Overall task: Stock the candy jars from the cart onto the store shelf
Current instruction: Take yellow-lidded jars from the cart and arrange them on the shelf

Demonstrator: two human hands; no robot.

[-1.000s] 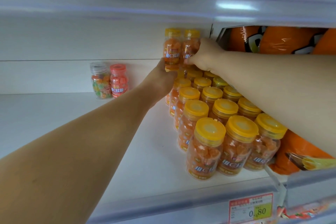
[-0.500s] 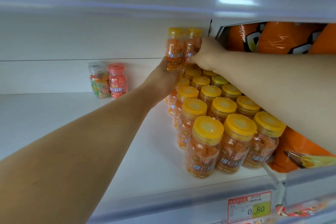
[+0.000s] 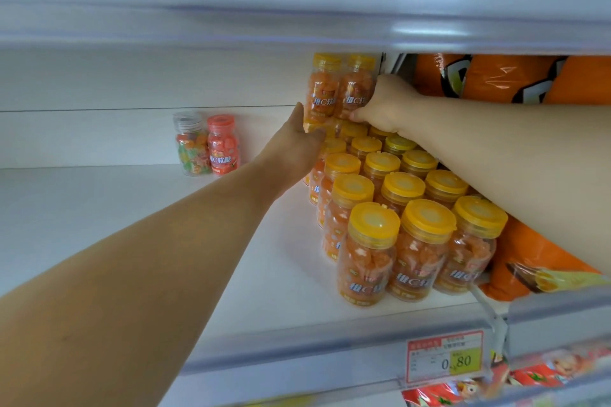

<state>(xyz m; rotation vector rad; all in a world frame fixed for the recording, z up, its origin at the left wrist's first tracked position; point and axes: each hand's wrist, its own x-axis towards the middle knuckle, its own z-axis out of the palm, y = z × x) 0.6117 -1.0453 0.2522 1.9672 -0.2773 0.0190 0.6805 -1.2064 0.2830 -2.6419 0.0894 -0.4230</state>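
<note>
Stacking is our step: our right hand (image 3: 385,106) grips one of two upper jars (image 3: 337,92) standing on back-row lids (image 3: 355,129) on the shelf (image 3: 148,225), our left hand (image 3: 294,145) touches their base, finger curl unclear, so next we must release gently.

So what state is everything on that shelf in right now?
Upper jars: two, upright, lids on, atop the back row.
Right hand: grips the right one of the upper jars.
Left hand: touches their left side; fingers hidden.
Front jars: upright, lids on.
Red-lidded jar: upright, closed.
Clear-lidded jar: upright, closed.
</note>
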